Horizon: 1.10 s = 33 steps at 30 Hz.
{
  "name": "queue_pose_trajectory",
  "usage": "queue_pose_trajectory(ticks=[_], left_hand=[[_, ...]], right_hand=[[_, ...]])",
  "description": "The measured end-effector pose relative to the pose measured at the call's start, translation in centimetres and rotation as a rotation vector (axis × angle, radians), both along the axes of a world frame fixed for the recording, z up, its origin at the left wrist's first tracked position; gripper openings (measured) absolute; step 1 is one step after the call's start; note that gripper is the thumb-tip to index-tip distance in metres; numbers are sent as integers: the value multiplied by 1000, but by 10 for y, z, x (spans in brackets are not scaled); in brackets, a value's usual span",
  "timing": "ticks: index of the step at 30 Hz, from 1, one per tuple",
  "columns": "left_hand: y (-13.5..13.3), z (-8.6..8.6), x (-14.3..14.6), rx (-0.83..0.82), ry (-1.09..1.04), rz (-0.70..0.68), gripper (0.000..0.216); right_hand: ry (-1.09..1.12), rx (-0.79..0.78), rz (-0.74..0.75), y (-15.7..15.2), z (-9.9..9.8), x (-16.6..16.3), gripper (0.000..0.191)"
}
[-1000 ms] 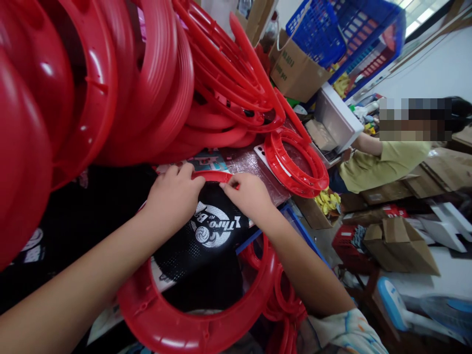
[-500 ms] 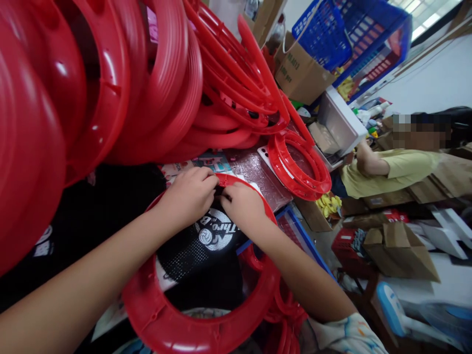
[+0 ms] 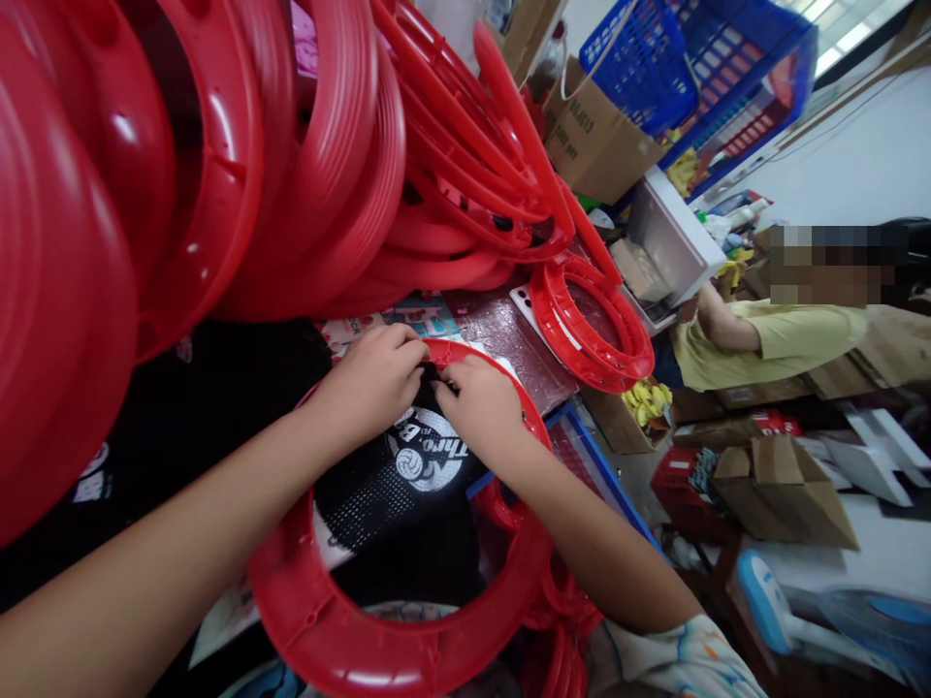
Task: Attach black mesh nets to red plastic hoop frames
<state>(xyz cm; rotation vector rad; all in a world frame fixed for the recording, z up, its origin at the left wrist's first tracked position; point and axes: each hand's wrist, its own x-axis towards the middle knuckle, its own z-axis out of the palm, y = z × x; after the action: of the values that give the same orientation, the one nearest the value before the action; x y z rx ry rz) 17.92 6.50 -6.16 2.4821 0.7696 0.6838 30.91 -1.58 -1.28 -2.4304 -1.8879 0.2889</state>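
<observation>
A large red plastic ring (image 3: 378, 659) lies in front of me with its ribbed hollow side up. Black fabric (image 3: 364, 494) with a white ball print and lettering spreads across its opening. My left hand (image 3: 385, 378) is closed at the ring's far rim, its fingertips pinching the fabric's edge. Close beside it, my right hand (image 3: 484, 402) is also closed, thumb and fingers on the same edge. The fingertips are partly hidden, and whether the edge is fastened to the rim I cannot tell.
Big red rings (image 3: 341, 165) are piled at the left and back. Smaller red rings (image 3: 626, 359) sit on the table beyond my right hand. A blue-edged crate (image 3: 589, 456) stands to the right. Further off are cartons (image 3: 786, 494), a fan (image 3: 763, 591) and a person in a yellow shirt (image 3: 778, 344).
My fingers have shifted slightly at the far rim, and more black fabric shows between them. The view has moved a little; the ring stays in place.
</observation>
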Motion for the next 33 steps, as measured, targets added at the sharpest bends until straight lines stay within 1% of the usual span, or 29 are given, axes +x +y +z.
queue_pose_trajectory(ticks=[5, 8, 11, 17, 25, 33], left_hand=[[0, 2, 0, -6, 7, -8, 17], [0, 4, 0, 0, 22, -11, 16], [-1, 4, 0, 13, 33, -13, 15], [-2, 3, -1, 50, 30, 9, 16], [-6, -1, 0, 119, 48, 5, 30], [-11, 3, -1, 167, 133, 11, 33]], right_hand=[[181, 116, -55, 4, 6, 10, 12], [287, 137, -70, 7, 6, 15, 16], [339, 131, -65, 8, 8, 19, 18], [262, 134, -91, 11, 11, 20, 16], [163, 121, -103, 18, 7, 18, 17], [120, 94, -95, 22, 5, 19, 20]])
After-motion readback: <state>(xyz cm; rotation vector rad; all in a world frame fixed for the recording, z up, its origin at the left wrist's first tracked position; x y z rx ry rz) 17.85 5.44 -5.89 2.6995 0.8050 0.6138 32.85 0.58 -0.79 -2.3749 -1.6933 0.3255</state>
